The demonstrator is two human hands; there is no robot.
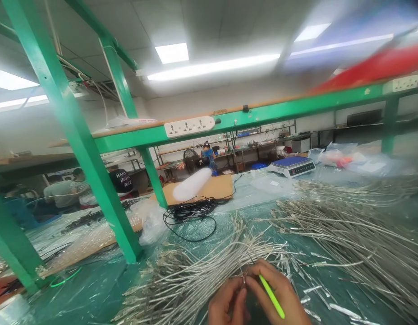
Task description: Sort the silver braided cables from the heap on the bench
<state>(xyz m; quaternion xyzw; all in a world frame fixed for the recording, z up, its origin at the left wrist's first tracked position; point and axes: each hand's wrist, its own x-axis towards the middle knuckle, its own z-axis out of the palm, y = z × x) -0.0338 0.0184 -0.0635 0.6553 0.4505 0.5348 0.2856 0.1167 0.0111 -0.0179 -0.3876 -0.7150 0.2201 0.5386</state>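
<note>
Currently one thin cable end [245, 276] is pinched low over the bench [94, 293] — left hand [227, 304] and right hand [283, 289] both closed on it. Judged light, limp, slick — best gripped near the tip. A green stick [271, 295] is also held in the right hand; a cable pile [195, 271] lies behind.

A thin wire [244, 276] is pinched between the fingers of the left hand [227, 305] and right hand [281, 293]; a green stick [271, 296] is held in the right. Silvery wire bundles [195, 273] are spread over the counter [94, 293], a scale [292, 166] behind.
</note>
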